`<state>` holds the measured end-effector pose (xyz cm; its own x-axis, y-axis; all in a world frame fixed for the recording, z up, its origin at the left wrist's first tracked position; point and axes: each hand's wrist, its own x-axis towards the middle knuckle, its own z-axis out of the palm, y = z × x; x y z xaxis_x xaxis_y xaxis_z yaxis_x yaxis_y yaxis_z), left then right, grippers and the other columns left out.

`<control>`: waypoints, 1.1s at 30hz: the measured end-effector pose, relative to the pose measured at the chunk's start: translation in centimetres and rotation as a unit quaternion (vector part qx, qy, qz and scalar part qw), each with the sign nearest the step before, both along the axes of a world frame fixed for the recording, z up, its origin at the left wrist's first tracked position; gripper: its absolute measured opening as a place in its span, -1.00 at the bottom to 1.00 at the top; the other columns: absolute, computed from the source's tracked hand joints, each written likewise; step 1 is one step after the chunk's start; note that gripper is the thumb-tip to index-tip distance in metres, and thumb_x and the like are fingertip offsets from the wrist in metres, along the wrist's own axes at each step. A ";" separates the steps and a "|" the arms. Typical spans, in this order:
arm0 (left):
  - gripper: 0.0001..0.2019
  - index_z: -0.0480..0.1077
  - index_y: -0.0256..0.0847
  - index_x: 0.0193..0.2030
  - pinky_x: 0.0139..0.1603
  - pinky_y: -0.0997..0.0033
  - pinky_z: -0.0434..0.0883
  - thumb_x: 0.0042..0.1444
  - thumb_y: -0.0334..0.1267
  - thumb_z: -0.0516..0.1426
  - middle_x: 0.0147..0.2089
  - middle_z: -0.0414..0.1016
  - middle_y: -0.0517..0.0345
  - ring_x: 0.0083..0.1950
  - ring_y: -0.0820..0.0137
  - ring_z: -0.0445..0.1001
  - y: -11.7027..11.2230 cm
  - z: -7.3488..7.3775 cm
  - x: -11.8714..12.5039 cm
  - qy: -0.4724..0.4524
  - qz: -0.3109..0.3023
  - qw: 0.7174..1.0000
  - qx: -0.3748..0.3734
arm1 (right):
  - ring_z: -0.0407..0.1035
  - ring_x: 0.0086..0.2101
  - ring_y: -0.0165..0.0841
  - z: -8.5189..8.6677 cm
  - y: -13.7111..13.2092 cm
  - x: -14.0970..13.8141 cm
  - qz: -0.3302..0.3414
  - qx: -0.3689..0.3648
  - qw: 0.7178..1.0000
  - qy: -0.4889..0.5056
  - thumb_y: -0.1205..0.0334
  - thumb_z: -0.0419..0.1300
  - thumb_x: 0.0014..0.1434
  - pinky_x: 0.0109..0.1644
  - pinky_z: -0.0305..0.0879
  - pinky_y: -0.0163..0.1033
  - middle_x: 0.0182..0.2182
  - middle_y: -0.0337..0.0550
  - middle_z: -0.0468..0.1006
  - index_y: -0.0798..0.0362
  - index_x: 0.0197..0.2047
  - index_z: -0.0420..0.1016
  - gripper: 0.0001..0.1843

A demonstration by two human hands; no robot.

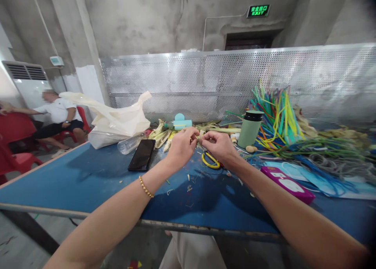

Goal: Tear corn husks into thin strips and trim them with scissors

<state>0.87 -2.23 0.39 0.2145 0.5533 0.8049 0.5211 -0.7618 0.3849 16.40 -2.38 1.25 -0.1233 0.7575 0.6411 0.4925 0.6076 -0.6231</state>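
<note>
My left hand (182,146), with a gold beaded bracelet (146,186) at the wrist, is closed in a pinch above the table. Its fingertips meet those of my right hand (221,146), which is pinched too. A small pale piece shows between the fingers, too little of it to name. Just below my right hand, a yellow-handled tool (211,161), seemingly scissors, lies on the blue table (117,194). Behind my hands are pale dried husks (160,133). Small scraps (189,188) are scattered beneath them.
At left are a black phone (142,155), a clear bottle (129,144) and a white plastic bag (117,122). On the right stand a green flask (250,129), colourful strips (279,118), tangled cords (326,155) and a magenta box (288,184). A person (63,114) sits beyond the table.
</note>
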 end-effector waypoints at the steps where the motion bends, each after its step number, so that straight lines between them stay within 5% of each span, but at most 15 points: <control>1: -0.89 0.39 -0.22 -0.28 -0.16 0.39 0.31 0.08 -0.47 0.10 -0.27 0.46 0.09 -0.25 0.40 0.39 0.1 0.0 0.0 0.009 0.007 1.000 0.012 | 0.26 -0.53 -0.42 0.0 0.0 0.0 0.001 0.003 1.000 0.000 0.24 0.18 0.00 -0.46 0.12 -0.32 -0.60 -0.23 0.41 0.08 -0.56 0.40 -0.85; 7: -0.87 0.46 -0.24 -0.36 -0.18 0.37 0.29 0.14 -0.38 0.09 -0.34 0.48 0.09 -0.26 0.37 0.38 0.1 0.4 -0.1 0.025 0.035 0.999 -0.011 | 0.33 -0.52 -0.40 -0.3 0.6 0.4 0.006 0.031 0.999 -0.020 0.22 0.18 0.03 -0.42 0.21 -0.32 -0.54 -0.20 0.50 0.10 -0.45 0.46 -0.87; 14: -0.83 0.41 -0.30 -0.46 -0.45 0.46 0.17 0.12 -0.35 0.09 -0.59 0.33 0.23 -0.52 0.50 0.24 0.3 1.0 -0.6 -0.037 -0.058 0.981 -0.180 | 0.40 -0.46 -0.37 -0.6 0.5 0.3 0.004 0.079 0.995 -0.055 0.20 0.17 0.10 -0.34 0.28 -0.29 -0.43 -0.12 0.59 0.12 -0.29 0.56 -0.80; 18: -0.82 0.39 -0.30 -0.48 -0.47 0.47 0.16 0.12 -0.33 0.10 -0.61 0.30 0.25 -0.55 0.52 0.23 0.4 1.0 -0.7 -0.042 -0.059 0.976 -0.205 | 0.34 -0.48 -0.39 -0.4 0.2 0.3 -0.021 0.103 0.989 -0.102 0.26 0.15 0.08 -0.36 0.22 -0.28 -0.47 -0.13 0.56 0.13 -0.34 0.57 -0.82; 24: -0.88 0.43 -0.30 -0.43 -0.38 0.46 0.22 0.07 -0.46 0.08 -0.48 0.42 0.18 -0.44 0.50 0.29 -0.2 1.3 -0.4 -0.009 -0.004 0.990 -0.140 | 0.26 -0.58 -0.46 -0.1 0.1 0.3 0.059 -0.056 0.996 0.024 0.18 0.21 0.00 -0.50 0.16 -0.33 -0.57 -0.23 0.45 0.12 -0.42 0.49 -0.84; 28: -0.89 0.44 -0.29 -0.37 -0.31 0.44 0.27 0.08 -0.45 0.09 -0.40 0.47 0.14 -0.38 0.47 0.35 -0.3 1.2 -0.4 -0.003 -0.009 0.995 -0.099 | 0.10 -0.69 -0.56 0.0 0.2 0.3 0.124 -0.197 0.962 0.144 0.12 0.31 -0.09 -0.63 0.01 -0.38 -0.68 -0.36 0.29 0.11 -0.41 0.47 -0.76; 33: -0.94 0.42 -0.29 -0.32 -0.35 0.47 0.30 0.05 -0.42 0.13 -0.43 0.47 0.16 -0.42 0.49 0.37 0.4 0.9 -0.6 -0.058 -0.041 0.991 -0.117 | 0.10 -0.71 -0.59 0.2 0.3 0.4 0.168 -0.253 0.928 0.216 0.15 0.39 -0.21 -0.65 -0.01 -0.41 -0.69 -0.38 0.30 0.12 -0.41 0.49 -0.70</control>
<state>0.26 -1.80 1.28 0.1800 0.7127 0.6780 0.4027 -0.6822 0.6102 16.81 -2.11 1.46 -0.2206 0.9407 0.2578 -0.0339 0.2568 -0.9659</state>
